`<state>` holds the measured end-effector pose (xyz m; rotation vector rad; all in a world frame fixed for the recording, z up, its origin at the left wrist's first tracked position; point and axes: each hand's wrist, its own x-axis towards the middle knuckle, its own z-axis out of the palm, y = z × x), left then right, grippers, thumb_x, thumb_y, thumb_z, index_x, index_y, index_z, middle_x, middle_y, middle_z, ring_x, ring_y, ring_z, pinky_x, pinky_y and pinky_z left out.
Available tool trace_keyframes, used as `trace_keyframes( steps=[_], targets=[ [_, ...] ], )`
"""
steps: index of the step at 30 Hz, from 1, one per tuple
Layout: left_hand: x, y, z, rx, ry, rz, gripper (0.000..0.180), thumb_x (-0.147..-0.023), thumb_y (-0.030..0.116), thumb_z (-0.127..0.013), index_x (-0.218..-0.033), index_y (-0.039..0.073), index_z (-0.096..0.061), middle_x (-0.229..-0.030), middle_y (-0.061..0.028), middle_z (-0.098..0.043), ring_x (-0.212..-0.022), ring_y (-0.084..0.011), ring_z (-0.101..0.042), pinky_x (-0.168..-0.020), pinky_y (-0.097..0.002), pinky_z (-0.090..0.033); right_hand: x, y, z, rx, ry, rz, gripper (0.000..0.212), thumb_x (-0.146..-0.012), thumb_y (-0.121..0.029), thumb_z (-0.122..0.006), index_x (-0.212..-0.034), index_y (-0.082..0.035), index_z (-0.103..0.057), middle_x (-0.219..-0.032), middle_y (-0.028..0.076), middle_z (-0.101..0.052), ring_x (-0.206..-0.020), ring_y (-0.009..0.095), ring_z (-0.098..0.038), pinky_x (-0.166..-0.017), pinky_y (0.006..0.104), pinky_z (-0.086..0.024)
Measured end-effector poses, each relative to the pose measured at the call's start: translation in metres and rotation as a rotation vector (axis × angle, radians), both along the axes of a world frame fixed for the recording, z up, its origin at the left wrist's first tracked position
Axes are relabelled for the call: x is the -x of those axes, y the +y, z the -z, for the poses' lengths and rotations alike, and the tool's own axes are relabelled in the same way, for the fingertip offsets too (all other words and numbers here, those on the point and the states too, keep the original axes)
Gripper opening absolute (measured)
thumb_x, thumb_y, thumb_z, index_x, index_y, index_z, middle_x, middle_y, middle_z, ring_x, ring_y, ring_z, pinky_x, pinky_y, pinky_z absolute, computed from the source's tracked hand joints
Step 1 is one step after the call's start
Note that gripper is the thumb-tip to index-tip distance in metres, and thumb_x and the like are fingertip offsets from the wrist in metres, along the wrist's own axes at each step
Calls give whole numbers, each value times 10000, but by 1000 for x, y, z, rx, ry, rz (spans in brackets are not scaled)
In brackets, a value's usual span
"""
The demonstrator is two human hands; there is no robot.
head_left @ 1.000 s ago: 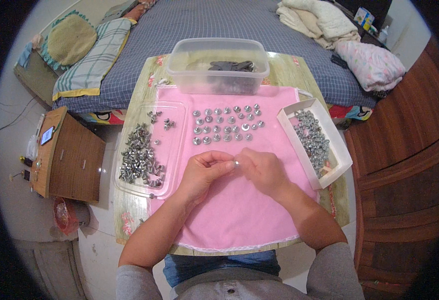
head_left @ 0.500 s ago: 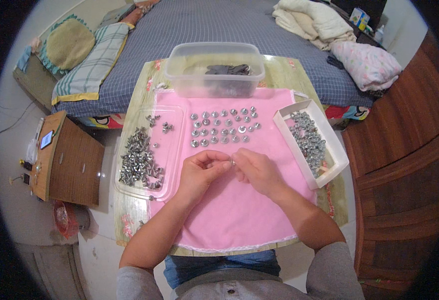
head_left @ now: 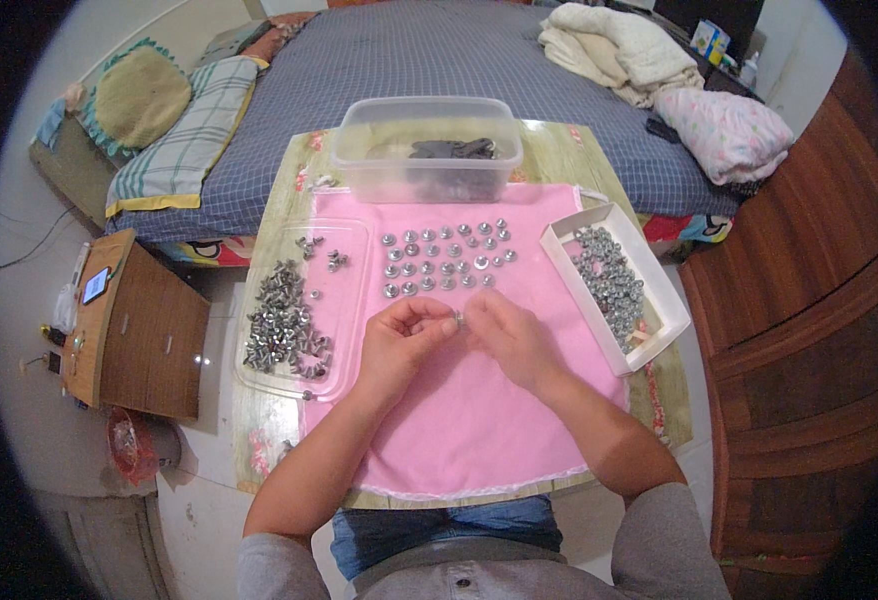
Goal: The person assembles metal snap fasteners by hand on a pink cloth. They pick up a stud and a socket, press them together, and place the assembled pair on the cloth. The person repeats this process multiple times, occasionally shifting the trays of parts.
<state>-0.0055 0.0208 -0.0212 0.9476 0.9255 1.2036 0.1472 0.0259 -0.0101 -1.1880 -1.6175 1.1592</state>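
Observation:
In front of me, over the pink cloth (head_left: 489,430), my left hand (head_left: 404,335) is closed, thumb and fingertips pinching a small metal screw (head_left: 460,318), mostly hidden. Close beside it, my right hand (head_left: 514,340) is smeared by motion, and its fingers meet or nearly meet the screw. Just beyond the hands, several silvery screw-and-nut pieces (head_left: 448,268) stand heads down in rows. A clear plastic lid (head_left: 358,265) on the left carries a heap of loose screws (head_left: 281,320). To the right, small metal nuts (head_left: 609,280) lie in a white open box (head_left: 672,318).
A translucent tub (head_left: 359,175) with dark things inside stands at the table's far edge. Behind it is a bed with a blue checked cover (head_left: 399,50). A wooden cabinet (head_left: 154,330) with a phone (head_left: 97,285) on top is at left, a red bin (head_left: 131,440) below.
My right hand has shifted slightly away from the left fingertips and is blurred. The left hand keeps its pinch. The whole view has tilted a little.

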Motion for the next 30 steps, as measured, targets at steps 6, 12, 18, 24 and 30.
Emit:
trace_keyframes(
  steps=[6, 12, 18, 24, 30],
  targets=[
    [0, 1, 3, -2, -26, 11, 171, -715, -2, -639, -866, 10, -559, -807, -42, -596, -726, -89, -563, -667, -193, -456, -2, 1, 2, -73, -93, -72, 304, -891, -279, -381, -745, -33, -481, -543, 51, -493, -488, 119, -487, -462, 263, -384],
    [0, 0, 3, -90, 70, 4, 161, -723, -8, -631, -867, 9, -561, -808, -36, -595, -715, -76, -557, -638, -181, -454, -5, 4, 4, 262, 86, -135, 344, -898, -317, -360, -710, -50, -469, -526, 9, -461, -443, 78, -425, -423, 210, -358],
    [-1, 1, 8, -169, 101, -8, 157, -732, -9, -625, -874, 4, -558, -808, -33, -594, -705, -73, -556, -632, -179, -452, -4, 3, 3, 408, 211, -135, 341, -899, -316, -355, -703, -61, -468, -526, -8, -441, -439, 64, -398, -421, 190, -353],
    [0, 1, 8, -118, 56, -9, 160, -734, -17, -619, -880, -4, -554, -813, -43, -593, -714, -78, -559, -640, -181, -455, 2, 0, 3, 224, 82, -118, 345, -902, -314, -346, -708, -57, -469, -527, 1, -441, -446, 71, -402, -422, 198, -350],
    [-2, -1, 6, -202, 61, -15, 199, -742, -21, -604, -929, -9, -538, -857, -52, -575, -723, -88, -561, -651, -191, -464, -3, 2, 2, 353, 159, -128, 347, -899, -305, -358, -705, -43, -475, -535, 3, -452, -449, 78, -413, -428, 212, -362]
  ],
)
